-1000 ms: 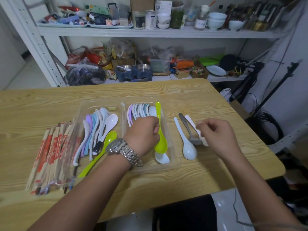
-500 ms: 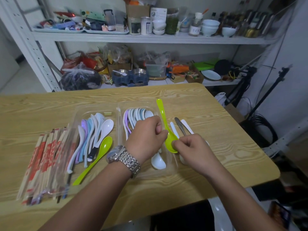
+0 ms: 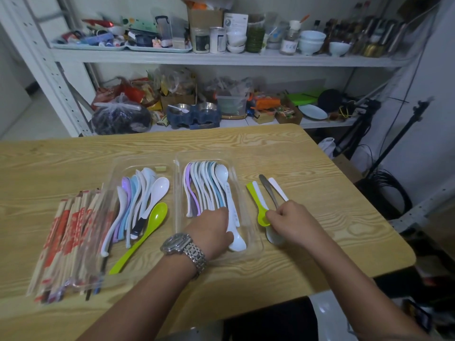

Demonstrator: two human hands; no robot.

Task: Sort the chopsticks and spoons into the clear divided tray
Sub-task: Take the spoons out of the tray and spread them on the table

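A clear divided tray (image 3: 253, 244) lies on the wooden table. Its middle compartment holds a row of pastel spoons (image 3: 204, 188) and a white spoon (image 3: 232, 212). My left hand (image 3: 211, 230) reaches into this compartment, with curled fingers and thumb closed around the white spoon's handle. Right of the tray, a green spoon (image 3: 256, 200), a white spoon (image 3: 273, 236), a metal spoon (image 3: 268, 190) and a white handle (image 3: 278, 189) lie on the table. My right hand (image 3: 293, 222) pinches the green spoon's bowl. Wrapped chopsticks (image 3: 66, 237) fill the left side.
More pastel spoons (image 3: 140, 200) and a second green spoon (image 3: 145, 232) lie in the compartment next to the chopsticks. Behind the table stand cluttered white shelves (image 3: 221, 59). The table's right edge (image 3: 394, 230) is close to my right hand, with black stands beyond it.
The green spoon went from my left hand over the tray to my right hand, which has set it down among the loose spoons right of the tray. My left hand dropped onto the white spoon.
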